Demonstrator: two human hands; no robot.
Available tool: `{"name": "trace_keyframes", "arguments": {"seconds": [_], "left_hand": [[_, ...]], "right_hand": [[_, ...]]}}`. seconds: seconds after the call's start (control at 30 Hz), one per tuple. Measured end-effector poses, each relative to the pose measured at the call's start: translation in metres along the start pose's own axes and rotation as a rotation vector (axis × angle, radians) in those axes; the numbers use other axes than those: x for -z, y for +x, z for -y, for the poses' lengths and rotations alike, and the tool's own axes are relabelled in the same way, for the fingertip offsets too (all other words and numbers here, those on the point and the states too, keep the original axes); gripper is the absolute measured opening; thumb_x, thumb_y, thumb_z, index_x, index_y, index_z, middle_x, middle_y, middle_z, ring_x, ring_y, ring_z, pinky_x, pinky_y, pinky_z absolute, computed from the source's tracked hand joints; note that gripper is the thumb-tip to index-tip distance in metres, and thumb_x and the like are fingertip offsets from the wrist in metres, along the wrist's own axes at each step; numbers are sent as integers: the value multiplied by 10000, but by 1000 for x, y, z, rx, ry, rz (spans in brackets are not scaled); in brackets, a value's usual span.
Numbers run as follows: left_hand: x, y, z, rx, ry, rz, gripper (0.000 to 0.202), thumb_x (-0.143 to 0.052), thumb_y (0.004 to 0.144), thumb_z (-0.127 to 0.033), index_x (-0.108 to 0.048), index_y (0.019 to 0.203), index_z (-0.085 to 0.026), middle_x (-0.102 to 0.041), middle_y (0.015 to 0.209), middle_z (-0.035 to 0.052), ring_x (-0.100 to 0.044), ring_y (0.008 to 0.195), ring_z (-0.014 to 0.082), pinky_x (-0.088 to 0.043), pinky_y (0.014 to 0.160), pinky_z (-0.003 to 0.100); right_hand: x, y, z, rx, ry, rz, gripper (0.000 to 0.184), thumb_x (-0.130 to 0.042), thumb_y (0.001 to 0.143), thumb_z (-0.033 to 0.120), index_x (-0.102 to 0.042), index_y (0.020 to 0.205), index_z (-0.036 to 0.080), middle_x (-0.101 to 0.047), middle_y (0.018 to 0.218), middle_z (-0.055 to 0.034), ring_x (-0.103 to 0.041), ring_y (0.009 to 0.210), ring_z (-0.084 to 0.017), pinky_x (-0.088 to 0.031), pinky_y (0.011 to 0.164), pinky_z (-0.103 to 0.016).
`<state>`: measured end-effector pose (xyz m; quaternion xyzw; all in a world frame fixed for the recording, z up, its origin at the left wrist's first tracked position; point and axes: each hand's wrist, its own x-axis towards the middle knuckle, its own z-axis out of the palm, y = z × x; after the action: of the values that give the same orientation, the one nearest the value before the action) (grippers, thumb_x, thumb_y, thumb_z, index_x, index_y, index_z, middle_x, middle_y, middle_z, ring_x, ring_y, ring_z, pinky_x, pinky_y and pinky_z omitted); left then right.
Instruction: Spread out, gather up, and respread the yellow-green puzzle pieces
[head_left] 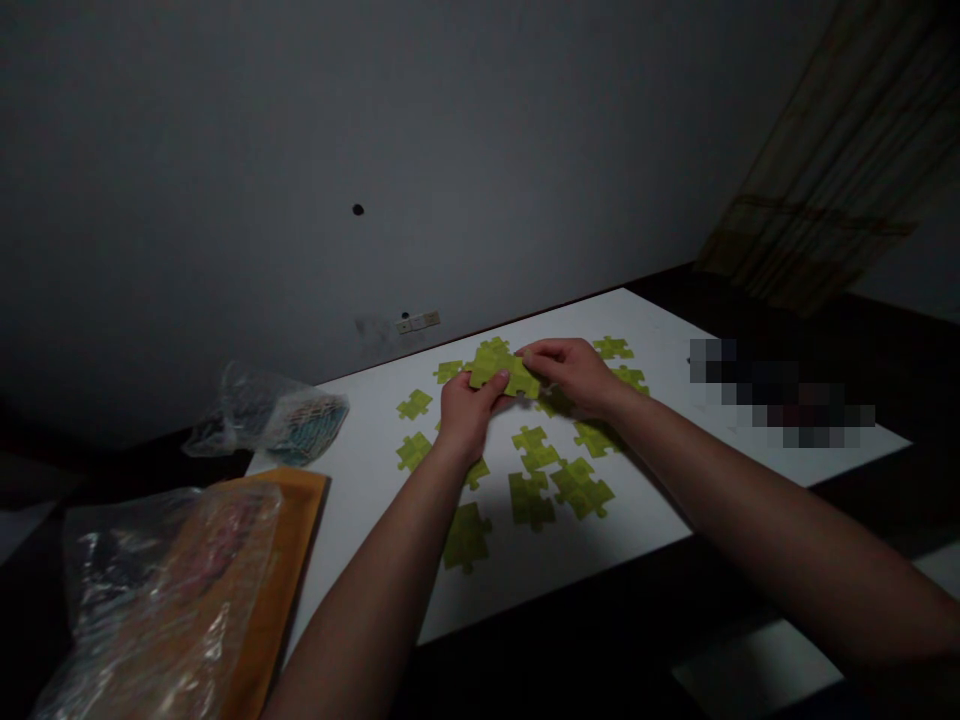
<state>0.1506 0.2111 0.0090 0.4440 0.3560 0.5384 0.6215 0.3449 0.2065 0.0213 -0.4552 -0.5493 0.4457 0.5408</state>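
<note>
My left hand (465, 408) and my right hand (574, 372) meet above a white board (667, 330). Together they pinch a small cluster of joined yellow-green puzzle pieces (501, 372), held just off the board. The left thumb presses on the cluster's near edge, and the right fingers grip its right side. Several loose yellow-green puzzle pieces (581, 487) lie flat on the board around and under my hands, some partly hidden by my wrists.
A clear plastic bag (262, 412) with dark contents lies at the board's left edge. Nearer, a second plastic bag (150, 590) rests on an orange envelope (289, 560). A grey wall stands behind, and a woven blind (840, 160) hangs at right.
</note>
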Motion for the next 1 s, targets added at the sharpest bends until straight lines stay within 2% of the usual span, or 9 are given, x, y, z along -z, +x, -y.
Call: {"name": "trace_keyframes", "arguments": {"seconds": [0.13,0.3,0.43,0.57,0.63,0.7,0.83,0.9,1.0], "left_hand": [[5,2,2,-137,152,-1,343,-988,766,-328,-822,1022,-172,-848,1034,91,-768,864,199,-626,882,350],[7,2,-4,-241,271,-43,281,-1013,722,-219,-837,941,-220,-813,915,33,-731,831,190,-589,901,351],[7,3,-7,-304,239,18,193,-980,699,-132,-840,778,-239,-828,943,66,-772,974,234,-581,1044,405],[10,4,-7,-368,225,-43,285,-1016,592,-97,-790,698,-233,-824,1154,96,-760,1174,279,-558,1137,442],[10,4,-8,-388,229,-63,299,-1006,597,-81,-792,743,-229,-808,1235,96,-742,1236,282,-550,1160,452],[10,4,-8,-381,204,-77,384,-988,605,-43,-826,892,-239,-801,1265,83,-742,1240,271,-558,1156,444],[7,4,-6,-287,58,-71,815,-970,563,47,-776,1277,-295,-794,1287,59,-783,1138,246,-621,1052,397],[6,4,-3,-219,11,-58,800,-974,582,34,-765,1287,-281,-810,1233,67,-801,1084,243,-637,1025,396],[4,5,0,-160,-7,-66,629,-980,606,-19,-801,1167,-239,-832,1155,70,-808,1064,242,-633,1044,400]], "right_hand": [[-1,-2,-3,3,14,46,360,-1014,694,479,-826,924,275,-781,864,-44,-700,814,-214,-564,758,-399],[0,-3,-1,59,0,32,306,-1008,691,481,-832,869,305,-824,949,-55,-737,919,-253,-620,871,-468],[1,-3,2,165,-37,70,186,-992,718,446,-842,774,350,-839,1095,-59,-751,1083,-293,-595,1081,-573],[0,-4,2,244,-151,39,160,-956,763,439,-827,684,385,-827,1140,-40,-726,1148,-308,-532,1191,-625],[-1,-4,2,268,-196,29,152,-942,787,408,-832,681,400,-824,1109,-39,-707,1172,-315,-527,1193,-630],[0,-3,1,311,-223,27,150,-923,806,376,-840,688,417,-823,1064,-38,-691,1175,-317,-517,1198,-630],[2,-3,0,408,-282,30,168,-885,840,332,-857,721,447,-837,1054,-22,-665,1176,-326,-481,1214,-640],[3,-3,1,434,-336,26,191,-862,855,303,-863,737,453,-841,1071,-14,-654,1183,-330,-476,1208,-640],[4,-3,1,478,-395,17,212,-837,866,276,-872,761,457,-846,1095,-3,-646,1170,-330,-484,1179,-629]]}}
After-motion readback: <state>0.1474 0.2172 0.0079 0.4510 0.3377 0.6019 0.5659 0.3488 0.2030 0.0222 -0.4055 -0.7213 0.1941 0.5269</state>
